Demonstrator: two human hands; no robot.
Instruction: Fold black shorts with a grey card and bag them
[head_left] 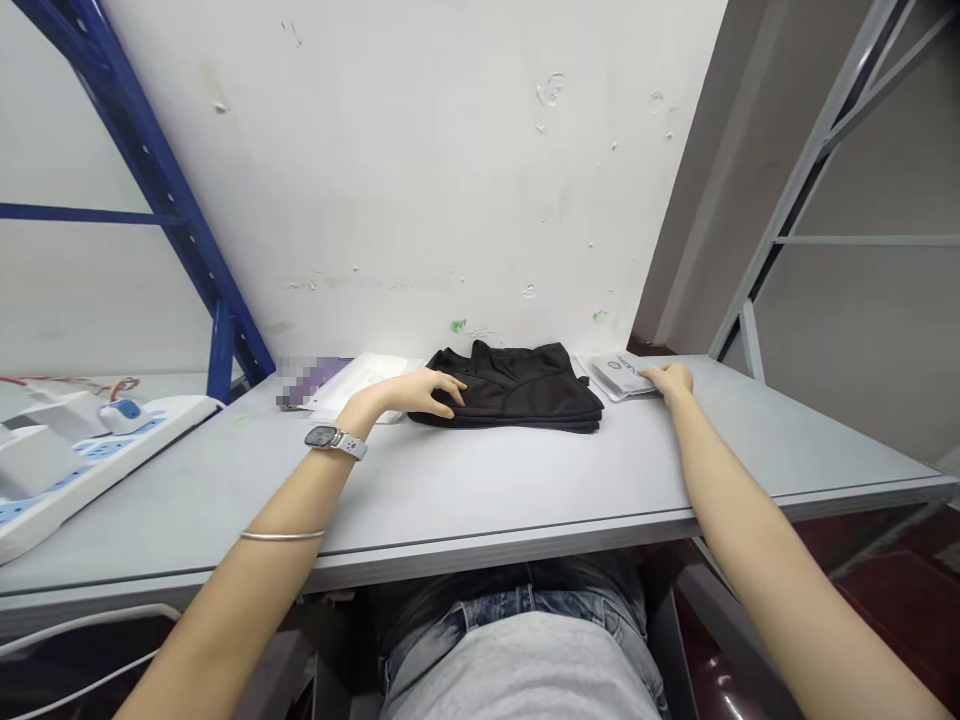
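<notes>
A folded black cloth item (525, 390) lies at the back middle of the table; whether it is a garment or a bag I cannot tell. My left hand (424, 392) is at its left end, fingers apart and bent slightly over the fabric. Right of the cloth is a flat, pale packet with grey print (619, 376). The fingers of my right hand (670, 380) are closed on the packet's right edge. Behind my left wrist lie a white plastic bag (360, 378) and a purple packet (319, 375), partly blurred out.
The grey-white table (510, 490) runs up against a white wall (420, 180). On the left stands a white power strip (127, 440) with several plugs and chargers. Blue rack posts (165, 160) rise at the left, a grey metal frame (795, 180) at the right.
</notes>
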